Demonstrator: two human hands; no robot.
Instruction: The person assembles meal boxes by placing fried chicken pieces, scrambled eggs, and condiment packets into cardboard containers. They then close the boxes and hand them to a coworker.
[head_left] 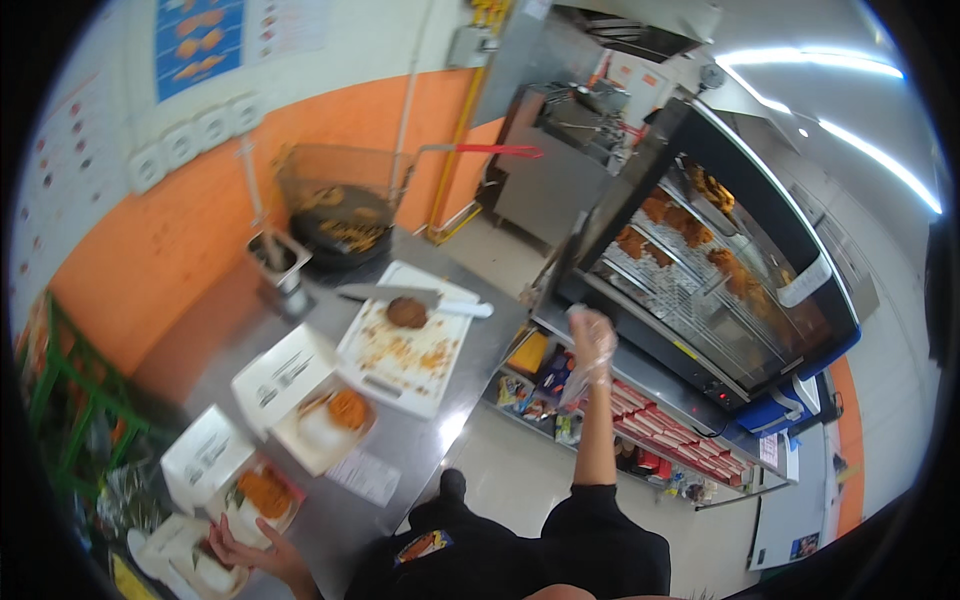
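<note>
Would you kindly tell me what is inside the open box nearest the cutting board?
That box holds an orange food piece and a white mound; anything beneath them is hidden.

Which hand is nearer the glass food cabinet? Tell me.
Right. The right hand is close to the cabinet's lower edge; the left hand is far off, by open boxes.

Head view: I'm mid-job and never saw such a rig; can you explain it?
No machine: a camera on a person's head looks down at their own hands, and its wide lens bends straight edges. On the metal table lie a white cutting board, with a knife and brown food on it, and open food boxes. The left hand is spread over the lower-left boxes; the right hand, in a clear glove, is held out near the glass cabinet. Whether it holds anything, I can't tell.
</note>
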